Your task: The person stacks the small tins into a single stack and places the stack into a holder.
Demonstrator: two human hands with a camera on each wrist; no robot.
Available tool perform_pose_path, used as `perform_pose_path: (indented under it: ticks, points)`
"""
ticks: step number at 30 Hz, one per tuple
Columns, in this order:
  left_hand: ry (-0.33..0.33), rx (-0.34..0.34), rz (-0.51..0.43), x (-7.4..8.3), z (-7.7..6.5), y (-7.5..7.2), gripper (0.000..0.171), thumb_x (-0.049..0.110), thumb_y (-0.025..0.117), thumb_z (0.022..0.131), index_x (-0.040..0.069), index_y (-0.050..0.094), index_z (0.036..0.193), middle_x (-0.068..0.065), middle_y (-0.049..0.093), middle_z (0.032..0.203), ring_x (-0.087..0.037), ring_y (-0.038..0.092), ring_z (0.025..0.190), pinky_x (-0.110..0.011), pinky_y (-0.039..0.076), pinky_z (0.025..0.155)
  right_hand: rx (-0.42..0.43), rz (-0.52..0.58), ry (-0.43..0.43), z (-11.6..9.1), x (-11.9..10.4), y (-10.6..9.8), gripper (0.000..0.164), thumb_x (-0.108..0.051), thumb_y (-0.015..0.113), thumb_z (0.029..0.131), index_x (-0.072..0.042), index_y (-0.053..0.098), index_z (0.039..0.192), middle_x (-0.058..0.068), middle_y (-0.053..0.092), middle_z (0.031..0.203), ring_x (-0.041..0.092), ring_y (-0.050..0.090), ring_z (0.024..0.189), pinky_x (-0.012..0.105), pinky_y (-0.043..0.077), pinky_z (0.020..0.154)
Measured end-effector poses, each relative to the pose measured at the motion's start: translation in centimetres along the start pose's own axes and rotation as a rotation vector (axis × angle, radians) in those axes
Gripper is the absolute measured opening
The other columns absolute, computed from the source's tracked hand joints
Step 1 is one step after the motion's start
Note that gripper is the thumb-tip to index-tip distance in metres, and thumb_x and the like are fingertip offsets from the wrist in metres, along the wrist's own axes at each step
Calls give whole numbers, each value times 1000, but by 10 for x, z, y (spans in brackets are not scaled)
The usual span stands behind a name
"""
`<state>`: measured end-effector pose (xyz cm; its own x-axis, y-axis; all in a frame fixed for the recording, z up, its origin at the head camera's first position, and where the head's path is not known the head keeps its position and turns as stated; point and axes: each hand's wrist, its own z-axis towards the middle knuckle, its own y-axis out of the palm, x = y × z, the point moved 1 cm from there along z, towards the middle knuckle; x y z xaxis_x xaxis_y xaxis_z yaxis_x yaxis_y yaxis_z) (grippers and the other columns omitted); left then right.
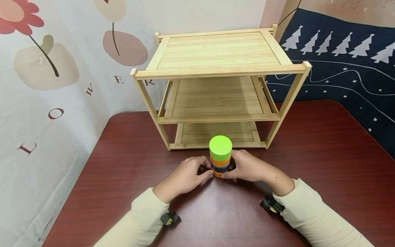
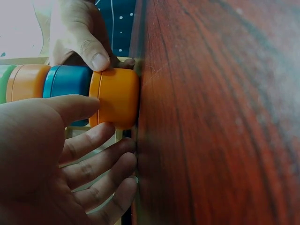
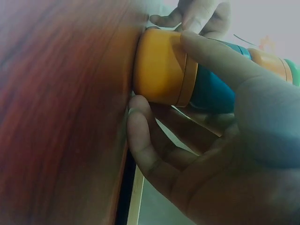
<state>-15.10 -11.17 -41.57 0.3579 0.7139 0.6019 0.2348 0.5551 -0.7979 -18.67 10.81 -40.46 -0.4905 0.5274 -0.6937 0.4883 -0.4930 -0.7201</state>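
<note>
A stack of small round lidded jars stands upright on the table in the head view. At its base is an orange jar (image 2: 119, 98), above it a dark blue jar (image 2: 70, 80), then another orange jar (image 1: 220, 162) and a bright green jar (image 1: 220, 148) on top. From the left, my left hand (image 1: 187, 175) holds the bottom orange jar between thumb and forefinger, its other fingers spread beside the table surface. My right hand (image 1: 249, 167) grips the same jar from the right, thumb on the lid edge and fingers around the far side.
Just behind the stack stands a wooden rack (image 1: 220, 118) with three shelves. A dark red wooden table (image 1: 333, 164) lies under everything. Printed cloth (image 1: 71, 113) hangs on the left, and dark blue cloth with white trees (image 1: 339, 79) on the right.
</note>
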Motion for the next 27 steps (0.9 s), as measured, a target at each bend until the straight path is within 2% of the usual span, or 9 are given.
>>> perform_pose_path:
  ticks: [5,12,18,27]
  points:
    - [-1,-1,-1,0,0,-1,10,26,69,94,17,67,97,5,70,93,-8,64,86,-29,53,79,0,-4,0,1,-2,-1,49,-20,85,80,-7,62,121,2,71,107,4,62,78,31,52,84]
    - [-8,-6,6,1,0,-1,11,27,69,94,17,66,98,5,70,93,-8,64,86,-30,53,79,-8,32,-5,0,-2,-1,47,-19,85,80,-7,62,120,3,71,102,3,61,60,27,52,78]
    - [-10,-6,8,1,-1,-1,12,28,69,94,17,66,98,6,69,93,-7,63,85,-29,53,78,3,22,-11,0,-2,-1,46,-20,85,79,-8,63,119,1,72,101,1,61,62,27,52,79]
    - [-18,-1,-7,1,-1,-1,11,27,69,94,17,66,98,7,69,92,-6,63,84,-28,52,76,-6,46,-14,0,-1,0,44,-20,84,81,-9,63,117,1,72,98,3,61,55,27,54,77]
